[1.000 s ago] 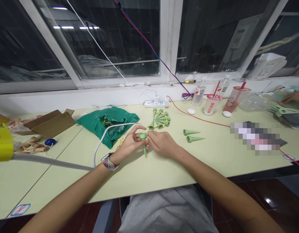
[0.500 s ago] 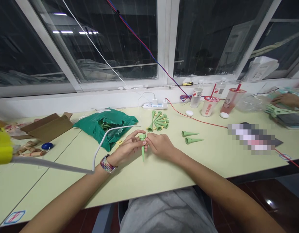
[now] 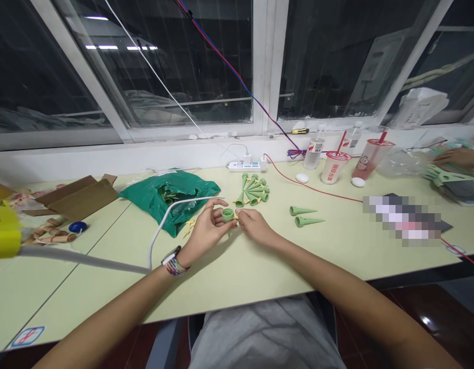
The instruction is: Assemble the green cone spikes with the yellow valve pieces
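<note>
Green cone [image 3: 228,214] is sitting in the left hand [image 3: 206,228] at frame centre, above the table [image 3: 275,271], its wide rim facing up and its point mostly hiding below. Left fingers are gripping it around the collar, probably steadying it while leaving its right side free. Right hand [image 3: 256,224] is meeting it there, fingers pinching a small yellow piece [image 3: 236,218] by the cone's side, likely because a part that small is needing a fingertip grip; exact contact is too small to tell. Loose yellow bits [image 3: 190,223] are lying left of centre, seemingly within easy reach. Fanned cones [image 3: 256,190] are resting just above the hands, points gathering inward, perhaps for compactness. Two separate cones [image 3: 310,221] are lying right of centre, apparently forming their own group. Torn green bag [image 3: 142,192] is slumping left of centre, presumably serving as container for the green pieces showing inside.
</note>
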`<move>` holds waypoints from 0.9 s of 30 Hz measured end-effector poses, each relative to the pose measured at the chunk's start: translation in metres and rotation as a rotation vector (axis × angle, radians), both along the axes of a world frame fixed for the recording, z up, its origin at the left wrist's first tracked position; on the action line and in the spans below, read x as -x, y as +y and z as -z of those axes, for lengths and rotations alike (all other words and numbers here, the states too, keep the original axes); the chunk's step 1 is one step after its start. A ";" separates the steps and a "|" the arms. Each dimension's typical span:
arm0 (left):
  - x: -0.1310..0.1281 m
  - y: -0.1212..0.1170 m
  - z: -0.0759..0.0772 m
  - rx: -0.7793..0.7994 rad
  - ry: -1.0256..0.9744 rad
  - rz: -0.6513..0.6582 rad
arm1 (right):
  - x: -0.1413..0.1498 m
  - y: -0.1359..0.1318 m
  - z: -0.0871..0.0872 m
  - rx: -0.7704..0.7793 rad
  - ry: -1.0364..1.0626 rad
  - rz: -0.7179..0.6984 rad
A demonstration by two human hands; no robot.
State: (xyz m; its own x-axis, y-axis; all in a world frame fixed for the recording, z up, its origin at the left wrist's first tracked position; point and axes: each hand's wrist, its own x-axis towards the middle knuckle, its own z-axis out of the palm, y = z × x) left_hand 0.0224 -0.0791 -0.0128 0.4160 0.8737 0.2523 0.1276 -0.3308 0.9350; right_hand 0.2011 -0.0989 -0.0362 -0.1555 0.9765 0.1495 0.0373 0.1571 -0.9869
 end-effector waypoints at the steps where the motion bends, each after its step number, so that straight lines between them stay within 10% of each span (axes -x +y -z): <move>1: 0.000 0.002 -0.001 0.090 -0.019 0.037 | 0.000 -0.001 -0.001 -0.089 -0.083 0.052; 14: -0.001 0.007 0.000 0.397 -0.240 0.173 | -0.002 0.003 0.005 -0.180 -0.102 0.097; 27: 0.004 0.012 -0.003 0.587 -0.258 0.220 | -0.011 -0.002 -0.001 -0.465 -0.567 0.101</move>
State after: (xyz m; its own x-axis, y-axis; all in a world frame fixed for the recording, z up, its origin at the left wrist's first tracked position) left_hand 0.0185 -0.0675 -0.0098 0.5901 0.7978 -0.1235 -0.1358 0.2489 0.9590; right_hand 0.2121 -0.1013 -0.0349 -0.2445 0.8453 0.4751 0.5580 0.5234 -0.6440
